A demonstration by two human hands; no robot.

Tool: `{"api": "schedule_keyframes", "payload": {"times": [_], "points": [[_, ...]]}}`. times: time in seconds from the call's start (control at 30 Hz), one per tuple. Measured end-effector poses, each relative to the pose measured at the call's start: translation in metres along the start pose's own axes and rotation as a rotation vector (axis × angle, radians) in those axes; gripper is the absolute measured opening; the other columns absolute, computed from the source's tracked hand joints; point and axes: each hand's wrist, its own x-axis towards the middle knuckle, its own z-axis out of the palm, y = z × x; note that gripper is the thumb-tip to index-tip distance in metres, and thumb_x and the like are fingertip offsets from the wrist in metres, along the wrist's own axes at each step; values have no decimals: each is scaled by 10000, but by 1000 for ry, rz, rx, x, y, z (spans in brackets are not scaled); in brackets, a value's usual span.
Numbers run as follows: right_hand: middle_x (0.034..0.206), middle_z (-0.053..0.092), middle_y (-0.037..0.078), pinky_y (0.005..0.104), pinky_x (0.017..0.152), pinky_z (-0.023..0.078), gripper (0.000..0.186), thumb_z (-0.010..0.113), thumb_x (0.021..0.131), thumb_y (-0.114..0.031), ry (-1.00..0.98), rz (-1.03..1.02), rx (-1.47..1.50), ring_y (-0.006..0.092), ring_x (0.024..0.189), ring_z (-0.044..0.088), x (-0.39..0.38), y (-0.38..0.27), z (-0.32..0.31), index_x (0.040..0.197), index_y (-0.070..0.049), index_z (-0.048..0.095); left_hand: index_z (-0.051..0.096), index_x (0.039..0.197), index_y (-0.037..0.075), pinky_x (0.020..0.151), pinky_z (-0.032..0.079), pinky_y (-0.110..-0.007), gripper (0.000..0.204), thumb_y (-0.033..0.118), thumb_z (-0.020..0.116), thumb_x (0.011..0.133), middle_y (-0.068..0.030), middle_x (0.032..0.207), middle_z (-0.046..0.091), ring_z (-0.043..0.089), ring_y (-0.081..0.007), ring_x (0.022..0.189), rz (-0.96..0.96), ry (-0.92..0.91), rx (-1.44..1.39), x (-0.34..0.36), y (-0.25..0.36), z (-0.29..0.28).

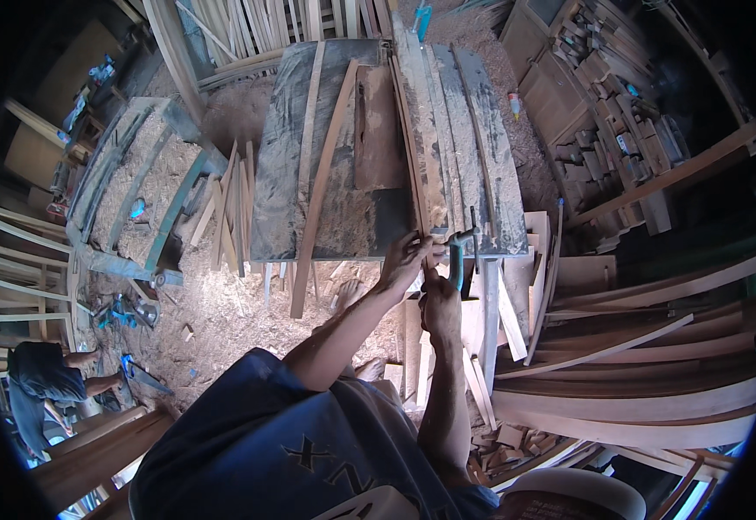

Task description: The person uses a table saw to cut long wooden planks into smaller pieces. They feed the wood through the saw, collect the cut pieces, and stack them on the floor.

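Observation:
Both hands are at the near edge of a sawdust-covered machine table (313, 130). My left hand (404, 260) has its fingers wrapped round a long, narrow wooden strip (408, 147) that runs away from me beside a lengthwise rail (430, 130). Just below it, my right hand (439, 308) grips the near end of the strip. A teal metal clamp (456, 264) is fixed at the table edge, right beside my hands. Another brown strip (326, 182) lies at a slant to the left and overhangs the front edge, next to a brown board (376, 121).
A second dusty bench (140, 173) stands at left. A person (48, 381) in dark clothing bends at lower left. Loose strips (226, 208) lean left of the table. Curved boards (629, 399) are stacked at right, below wood offcuts (612, 130). Sawdust covers the floor (205, 321).

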Motion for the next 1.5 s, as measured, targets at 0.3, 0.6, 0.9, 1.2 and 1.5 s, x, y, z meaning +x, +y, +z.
{"api": "schedule_keyframes", "payload": {"times": [0.3, 0.6, 0.9, 1.2, 1.5], "points": [[713, 616, 68, 286, 600, 469, 352, 492, 1048, -285, 243, -402, -69, 120, 671, 585, -87, 10, -25, 937, 24, 620, 495, 1307, -9, 865, 600, -383, 336, 206, 432, 1058, -206, 1167, 665, 683, -276, 1036, 214, -27, -139, -92, 41, 46], [758, 628, 91, 276, 627, 464, 222, 740, 883, -167, 665, -401, -151, 121, 696, 585, -126, 30, -75, 1016, 5, 693, 539, 1347, 106, 428, 316, -168, 317, 198, 467, 1052, -35, 804, 616, 421, -21, 499, 570, 281, 73, -126, 70, -14], [842, 701, 144, 330, 690, 519, 177, 638, 946, -168, 646, -323, -201, 216, 739, 680, -34, 76, -125, 1025, -25, 706, 539, 1339, 80, 454, 285, -164, 320, 206, 484, 1050, -1, 771, 530, 351, -5, 518, 694, 553, 68, -160, 80, -115], [972, 704, 239, 453, 838, 519, 297, 642, 913, -292, 551, -253, -262, 390, 953, 684, 203, 62, -93, 1048, -42, 725, 530, 1338, 71, 396, 259, -175, 319, 198, 457, 1054, 0, 751, 530, 329, 0, 460, 661, 692, 140, -155, 85, -137], [914, 665, 293, 533, 746, 538, 441, 499, 979, -437, 616, -273, -662, 460, 841, 664, 289, 29, -82, 1021, -56, 718, 516, 1340, 35, 379, 273, -186, 329, 173, 430, 1053, -9, 710, 518, 355, -10, 444, 541, 693, 256, -109, 89, -144]]}}
